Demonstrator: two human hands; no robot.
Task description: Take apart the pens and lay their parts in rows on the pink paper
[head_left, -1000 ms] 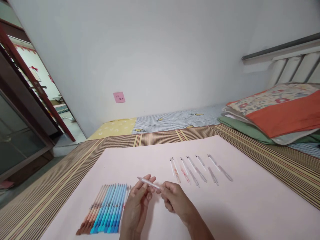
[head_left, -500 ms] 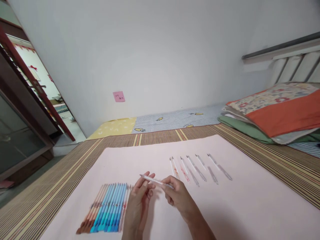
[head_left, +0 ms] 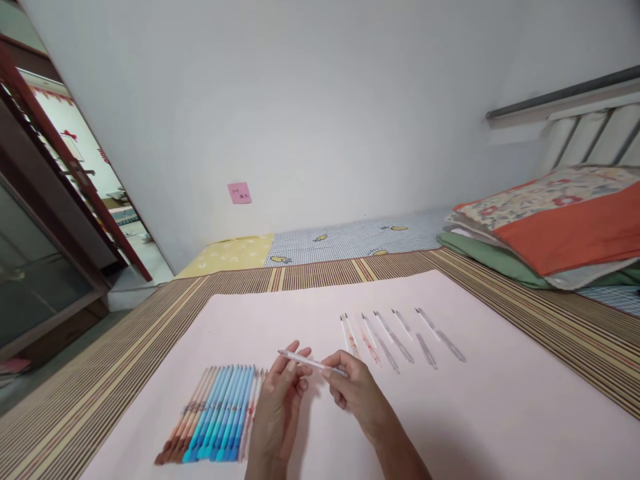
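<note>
A slim pale pen (head_left: 311, 362) is held level in front of me, its pointed end to the left. My right hand (head_left: 354, 387) pinches its right part between thumb and fingers. At the pointed end, my left hand (head_left: 283, 393) has the pen between thumb and fingers, other fingers loosely curled. To the left lies a close row of pens: brown ones (head_left: 187, 417), blue ones (head_left: 227, 413) and some pinkish ones (head_left: 251, 407) partly behind my left hand. Beyond my right hand lie several white refills (head_left: 427, 325) and clear pen barrels (head_left: 451, 346), set apart in pairs.
Everything lies on a large pink sheet (head_left: 280, 310) over a striped mat (head_left: 320, 273). Folded bedding (head_left: 560, 233) is stacked at the right. A pink note (head_left: 239, 193) sticks to the wall, and a doorway (head_left: 120, 200) stands at the left.
The view has shifted very slightly. Both hands and the pen keep almost the same place.
</note>
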